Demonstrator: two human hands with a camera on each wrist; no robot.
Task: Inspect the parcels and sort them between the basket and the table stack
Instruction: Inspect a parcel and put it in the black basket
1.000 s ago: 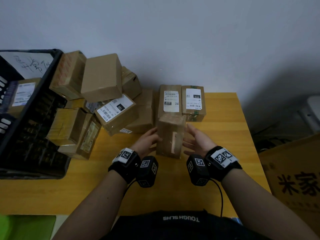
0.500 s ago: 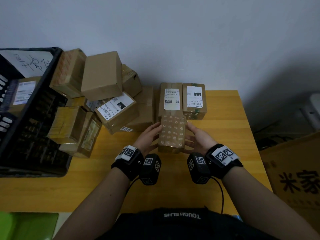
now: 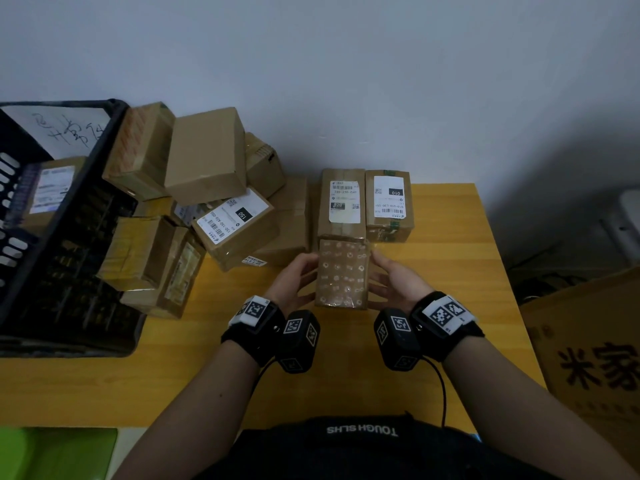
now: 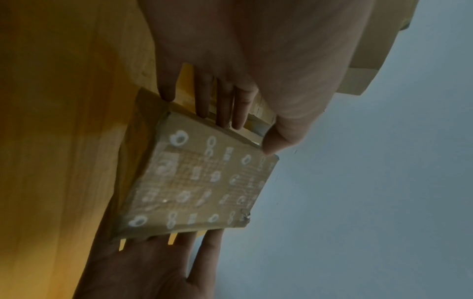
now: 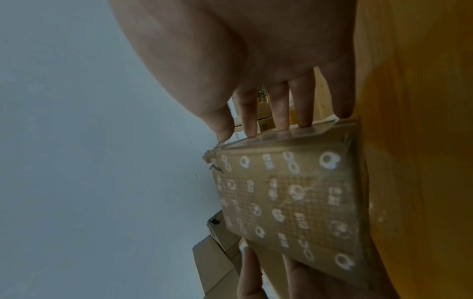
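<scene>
A small brown parcel (image 3: pixel 341 275) printed with white symbols is held between my two hands above the yellow table (image 3: pixel 311 393), patterned face up. My left hand (image 3: pixel 294 282) presses straight fingertips on its left side. My right hand (image 3: pixel 391 282) does the same on the right side. The left wrist view shows the parcel (image 4: pixel 199 182) with my left fingers (image 4: pixel 222 121) on one edge and my right hand (image 4: pixel 143 263) at the opposite edge. The right wrist view shows the parcel (image 5: pixel 286 202) under my right fingers (image 5: pixel 280 125). The black basket (image 3: pixel 69 306) stands at the left.
Two labelled parcels (image 3: pixel 343 202) (image 3: pixel 389 202) lie side by side just behind the held one. A loose pile of cardboard boxes (image 3: pixel 207 168) leans against the basket and the wall. A large carton (image 3: pixel 588 358) stands off the table's right edge.
The parcel has been turned from standing upright with a plain taped side showing to lying with its patterned face up. Both hands stayed on its sides.
</scene>
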